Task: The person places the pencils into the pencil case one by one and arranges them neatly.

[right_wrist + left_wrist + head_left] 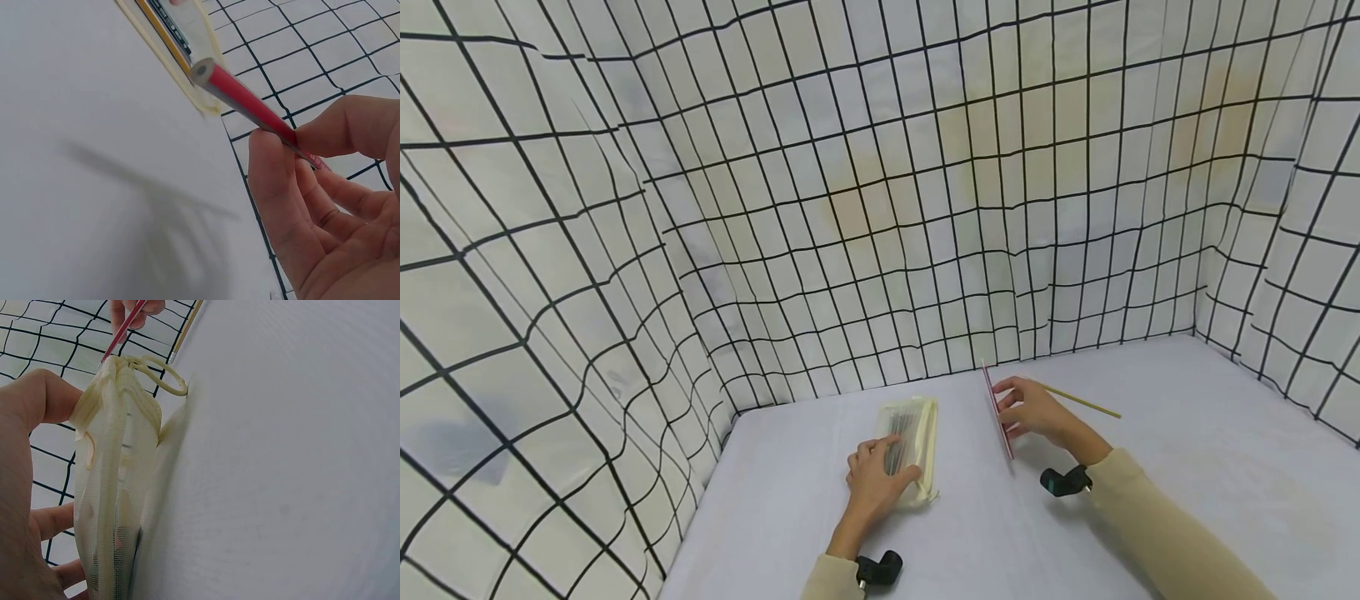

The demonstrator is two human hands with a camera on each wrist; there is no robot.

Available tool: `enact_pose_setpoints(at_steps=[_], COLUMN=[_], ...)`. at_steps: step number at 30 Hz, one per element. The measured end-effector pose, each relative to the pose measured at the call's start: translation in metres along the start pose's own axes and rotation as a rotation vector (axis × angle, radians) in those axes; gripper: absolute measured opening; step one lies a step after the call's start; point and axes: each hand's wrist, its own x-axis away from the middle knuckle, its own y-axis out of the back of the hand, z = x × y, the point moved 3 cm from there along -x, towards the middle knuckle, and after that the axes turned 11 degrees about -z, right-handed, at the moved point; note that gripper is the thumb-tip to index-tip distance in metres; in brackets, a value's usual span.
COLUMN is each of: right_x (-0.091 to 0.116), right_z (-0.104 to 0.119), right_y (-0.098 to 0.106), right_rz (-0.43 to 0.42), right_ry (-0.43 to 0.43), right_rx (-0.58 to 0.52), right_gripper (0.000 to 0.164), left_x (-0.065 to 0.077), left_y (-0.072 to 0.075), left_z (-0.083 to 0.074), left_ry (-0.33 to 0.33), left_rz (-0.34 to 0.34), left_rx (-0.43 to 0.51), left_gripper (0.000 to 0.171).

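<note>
A pale-yellow mesh zip pouch [917,417] with pencils showing through it lies on the white table. My left hand [872,483] rests on its near part, fingers spread over the mesh and thumb by the zip side. From the pouch's near end sticks a small cord loop [169,375]. To the right, my right hand [1037,412] pinches a red pencil [250,103] between thumb and fingers, held above the table with its flat end towards the wrist camera. Behind that hand lies a yellow pencil [1086,402] on the table.
White cloth covers the table [775,517]. A white sheet wall with a black grid [880,208] rises behind the table and along both sides. Black wrist cameras, such as the one on the right wrist [1066,481], sit on both wrists.
</note>
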Motion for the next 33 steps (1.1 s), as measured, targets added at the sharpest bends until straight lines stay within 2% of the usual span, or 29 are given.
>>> enact_pose_setpoints(at_steps=[18, 27, 33], right_x=[0.007, 0.013, 0.013], right_z=[0.001, 0.0, 0.0], right_y=[-0.035, -0.053, -0.063], right_rz=[0.04, 0.064, 0.099], right_ry=[-0.119, -0.137, -0.148], right_rx=[-0.025, 0.008, -0.012], right_gripper=[0.05, 0.046, 0.046], left_x=[0.0, 0.001, 0.0], left_y=[0.0, -0.001, 0.0], left_z=[0.001, 0.001, 0.0], left_ry=[0.0, 0.001, -0.003], left_rz=[0.004, 0.005, 0.002], left_rx=[-0.002, -0.011, -0.008], left_gripper=[0.069, 0.07, 0.069])
